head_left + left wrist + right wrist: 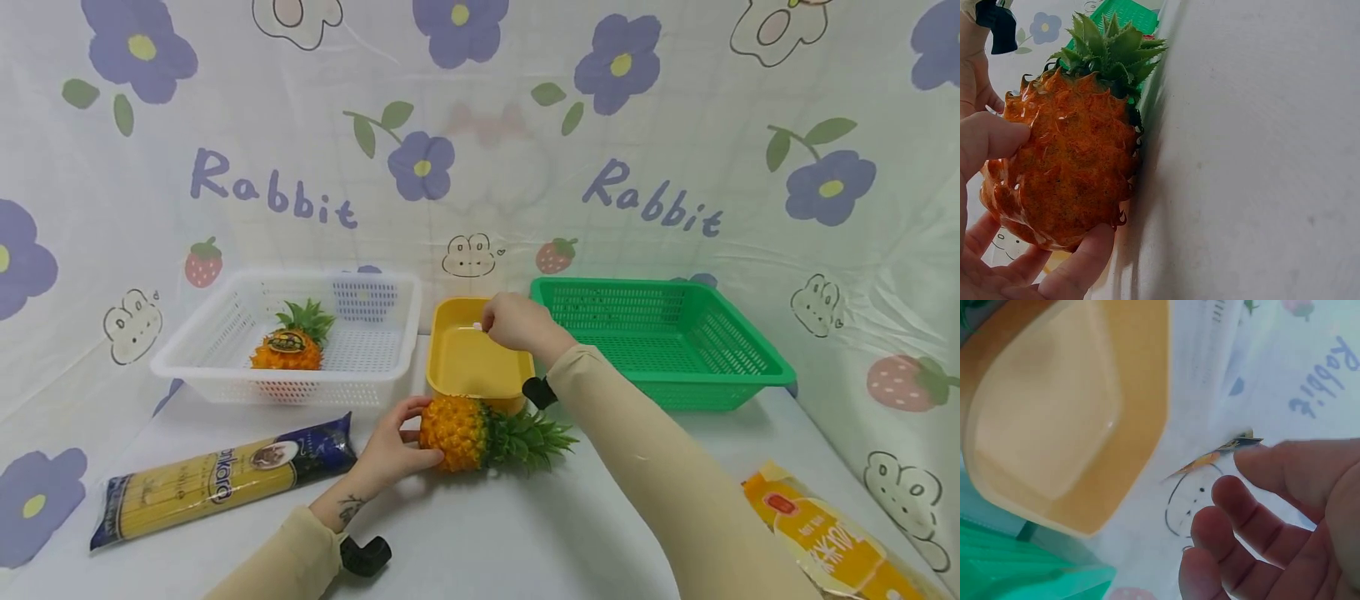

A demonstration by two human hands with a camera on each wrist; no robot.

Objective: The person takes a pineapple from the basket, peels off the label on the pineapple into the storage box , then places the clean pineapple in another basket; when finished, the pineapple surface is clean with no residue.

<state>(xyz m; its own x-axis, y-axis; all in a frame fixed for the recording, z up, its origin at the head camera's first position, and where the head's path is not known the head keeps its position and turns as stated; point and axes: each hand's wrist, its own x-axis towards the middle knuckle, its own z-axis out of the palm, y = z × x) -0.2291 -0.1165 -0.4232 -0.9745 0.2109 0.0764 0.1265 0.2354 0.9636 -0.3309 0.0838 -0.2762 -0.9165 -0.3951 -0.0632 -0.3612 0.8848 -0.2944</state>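
Note:
On the table a pineapple (454, 433) lies on its side, leaves pointing right. My left hand (395, 450) grips its base end, thumb and fingers spread around the orange skin (1066, 156). Above the yellow bin (480, 358) is my right hand (517, 323), fingers curled. In the right wrist view a small thin label (1213, 456), black, gold and orange, is at the thumb's tip; how the fingertips meet it is partly hidden. A second pineapple (288, 350), with a dark oval label, sits in the white basket (367, 375) at the left.
A green basket (675, 392) stands right of the yellow bin. On the left lies a pack of spaghetti (225, 481). An orange and yellow packet (832, 533) lies at the front right. A patterned curtain (480, 167) hangs behind the table.

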